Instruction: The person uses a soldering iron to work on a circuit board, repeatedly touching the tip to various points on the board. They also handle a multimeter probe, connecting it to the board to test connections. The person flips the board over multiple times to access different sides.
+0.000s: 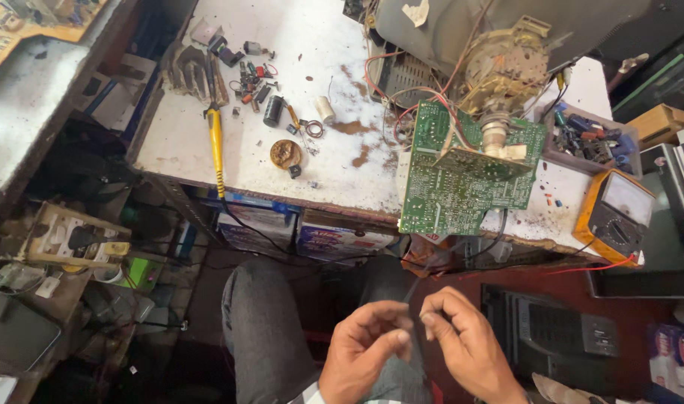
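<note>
At two o'clock a grey tray [555, 153] holds small blue and red parts. At six o'clock, left hand [366, 346] and right hand [462, 340] pinch a thin dark wire [415, 288] (glossy, straight) above the lap.

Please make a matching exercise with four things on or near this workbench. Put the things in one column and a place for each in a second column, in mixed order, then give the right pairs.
Things:
1. soldering iron
2. green circuit board
3. orange meter
4. thin dark wire

Places:
A. at the table's right end, beside a tray of small parts
B. between the fingertips of the left hand and the right hand
C. leaning at the table's front edge, under the picture tube
D. on the white table top at the left, its cord hanging over the edge

Pairs: 1-D, 2-C, 3-A, 4-B
</note>
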